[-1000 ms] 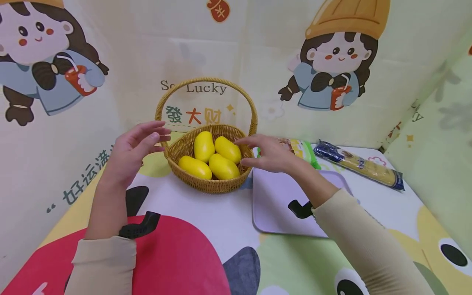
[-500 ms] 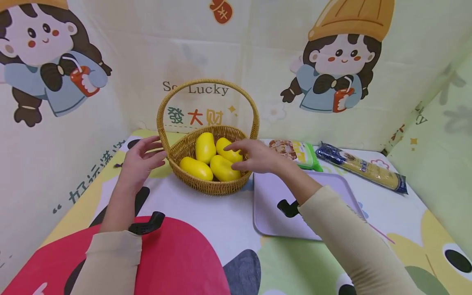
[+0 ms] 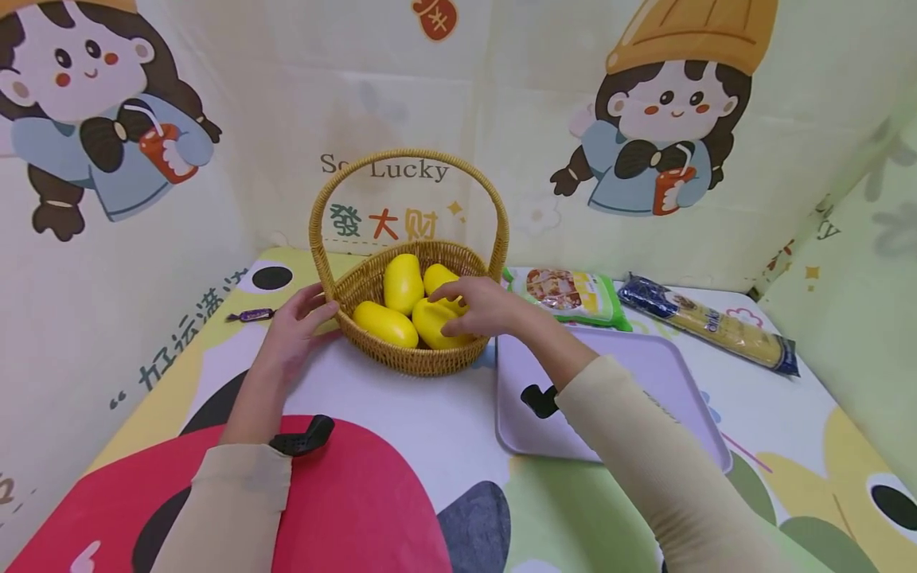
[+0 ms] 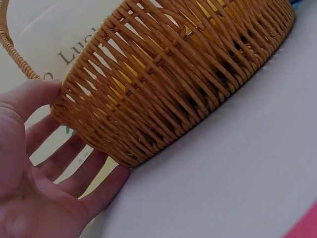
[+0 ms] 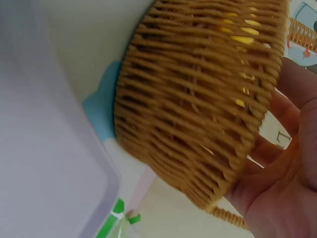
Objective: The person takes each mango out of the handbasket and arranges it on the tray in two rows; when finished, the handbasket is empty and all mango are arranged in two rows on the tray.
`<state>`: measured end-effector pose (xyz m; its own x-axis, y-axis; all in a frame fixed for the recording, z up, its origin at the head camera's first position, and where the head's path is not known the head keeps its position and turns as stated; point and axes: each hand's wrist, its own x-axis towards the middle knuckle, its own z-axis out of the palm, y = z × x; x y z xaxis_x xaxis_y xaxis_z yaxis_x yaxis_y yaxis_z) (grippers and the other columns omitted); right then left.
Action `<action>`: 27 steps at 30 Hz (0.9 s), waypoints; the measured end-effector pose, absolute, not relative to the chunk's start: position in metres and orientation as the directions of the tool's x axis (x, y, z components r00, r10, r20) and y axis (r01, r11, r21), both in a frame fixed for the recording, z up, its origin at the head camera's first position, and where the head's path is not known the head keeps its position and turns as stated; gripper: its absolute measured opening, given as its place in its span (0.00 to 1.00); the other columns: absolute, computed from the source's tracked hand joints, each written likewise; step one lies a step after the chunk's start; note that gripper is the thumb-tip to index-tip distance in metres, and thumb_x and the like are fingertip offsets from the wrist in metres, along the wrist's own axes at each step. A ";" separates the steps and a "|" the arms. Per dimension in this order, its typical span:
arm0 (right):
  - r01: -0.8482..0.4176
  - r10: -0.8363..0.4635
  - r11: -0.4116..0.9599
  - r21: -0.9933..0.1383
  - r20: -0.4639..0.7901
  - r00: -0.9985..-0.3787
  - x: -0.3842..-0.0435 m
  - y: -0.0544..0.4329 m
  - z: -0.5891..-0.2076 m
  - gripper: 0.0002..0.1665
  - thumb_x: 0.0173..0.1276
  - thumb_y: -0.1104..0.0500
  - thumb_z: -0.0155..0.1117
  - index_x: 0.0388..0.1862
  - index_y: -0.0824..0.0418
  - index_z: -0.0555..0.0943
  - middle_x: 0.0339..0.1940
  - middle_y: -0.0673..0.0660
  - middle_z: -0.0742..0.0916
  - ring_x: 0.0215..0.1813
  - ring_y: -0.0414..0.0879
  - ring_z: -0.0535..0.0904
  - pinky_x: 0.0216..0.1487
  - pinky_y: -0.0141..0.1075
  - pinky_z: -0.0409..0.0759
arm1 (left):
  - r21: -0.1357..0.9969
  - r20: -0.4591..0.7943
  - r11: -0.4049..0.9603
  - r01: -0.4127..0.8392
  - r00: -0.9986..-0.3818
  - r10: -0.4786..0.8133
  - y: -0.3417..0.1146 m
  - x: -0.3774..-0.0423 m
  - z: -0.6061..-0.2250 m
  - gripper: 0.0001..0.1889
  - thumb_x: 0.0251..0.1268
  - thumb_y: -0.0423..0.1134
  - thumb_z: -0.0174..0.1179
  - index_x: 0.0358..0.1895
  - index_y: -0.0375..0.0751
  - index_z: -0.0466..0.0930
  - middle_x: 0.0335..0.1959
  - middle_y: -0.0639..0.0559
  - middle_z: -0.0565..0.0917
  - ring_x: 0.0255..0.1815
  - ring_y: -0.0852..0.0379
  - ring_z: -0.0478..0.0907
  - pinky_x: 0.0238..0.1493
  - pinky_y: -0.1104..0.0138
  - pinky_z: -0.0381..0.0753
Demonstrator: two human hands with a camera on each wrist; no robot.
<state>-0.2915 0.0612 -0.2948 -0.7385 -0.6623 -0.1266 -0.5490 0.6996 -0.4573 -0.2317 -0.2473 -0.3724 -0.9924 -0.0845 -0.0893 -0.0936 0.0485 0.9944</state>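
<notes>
4 mangoes (image 3: 385, 325) in basket (image 3: 415, 363). L hand (image 3: 290, 330): just moved in, now touching basket side w/ fingers spread. R hand (image 3: 483, 306): further over mangoes, fingers parted, contact unclear. Basket prob. steadied.

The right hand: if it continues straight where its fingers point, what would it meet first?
The right hand would probably meet the front-right yellow fruit in the basket; exact depth is unclear.

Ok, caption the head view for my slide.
Left hand touching a wicker basket, right hand over its four yellow fruits.
</notes>
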 end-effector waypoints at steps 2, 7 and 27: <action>-0.544 -0.659 0.712 -0.445 -0.154 -0.737 -0.291 0.059 -0.298 0.30 0.69 0.54 0.72 0.70 0.49 0.80 0.65 0.55 0.82 0.61 0.52 0.75 0.66 0.47 0.78 | 0.995 -0.098 0.011 -0.099 -0.993 -0.070 -0.246 -0.233 -0.374 0.37 0.79 0.49 0.58 0.84 0.55 0.52 0.82 0.43 0.59 0.72 0.50 0.67 0.73 0.54 0.74; -0.550 -0.658 0.724 -0.417 -0.177 -0.732 -0.291 0.053 -0.302 0.31 0.68 0.54 0.74 0.69 0.49 0.80 0.65 0.56 0.81 0.59 0.52 0.73 0.65 0.45 0.77 | 0.995 -0.103 -0.026 -0.101 -0.993 -0.063 -0.247 -0.232 -0.375 0.39 0.76 0.50 0.61 0.84 0.62 0.51 0.80 0.43 0.60 0.71 0.51 0.68 0.75 0.51 0.72; -0.546 -0.636 0.756 -0.361 -0.209 -0.743 -0.286 0.050 -0.293 0.31 0.67 0.63 0.68 0.69 0.50 0.80 0.63 0.56 0.82 0.57 0.53 0.72 0.56 0.41 0.75 | 0.994 -0.112 0.001 -0.112 -0.992 -0.054 -0.250 -0.233 -0.380 0.37 0.79 0.48 0.57 0.84 0.63 0.51 0.83 0.44 0.56 0.78 0.46 0.63 0.76 0.50 0.70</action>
<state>-0.2861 0.0501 -0.2930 -0.7427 -0.6363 -0.2089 -0.5459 0.7559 -0.3615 -0.2330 -0.2499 -0.3799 -0.9923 -0.0537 -0.1120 -0.1123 0.0010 0.9937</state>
